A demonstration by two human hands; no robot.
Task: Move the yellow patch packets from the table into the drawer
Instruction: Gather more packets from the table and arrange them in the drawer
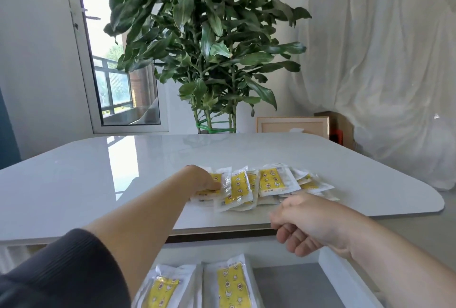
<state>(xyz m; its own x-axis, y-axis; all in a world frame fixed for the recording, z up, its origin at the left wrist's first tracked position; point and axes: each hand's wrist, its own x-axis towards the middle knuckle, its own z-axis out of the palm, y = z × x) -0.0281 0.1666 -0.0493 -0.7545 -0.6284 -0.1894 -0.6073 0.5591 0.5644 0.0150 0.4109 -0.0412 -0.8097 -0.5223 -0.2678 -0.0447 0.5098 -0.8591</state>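
Observation:
Several clear packets with yellow patches lie in an overlapping pile near the front edge of the white table. My left hand rests on the leftmost packet of the pile, fingers pressing down on it. My right hand hovers over the table's front edge, below the pile, fingers loosely curled with nothing in them. Below the table edge an open white drawer holds two packets side by side, one on the left and one beside it.
A large leafy potted plant stands behind the table. A glass door is at the back left, a wooden frame and white draped cloth at the back right. The drawer's grey floor shows bare on its right side.

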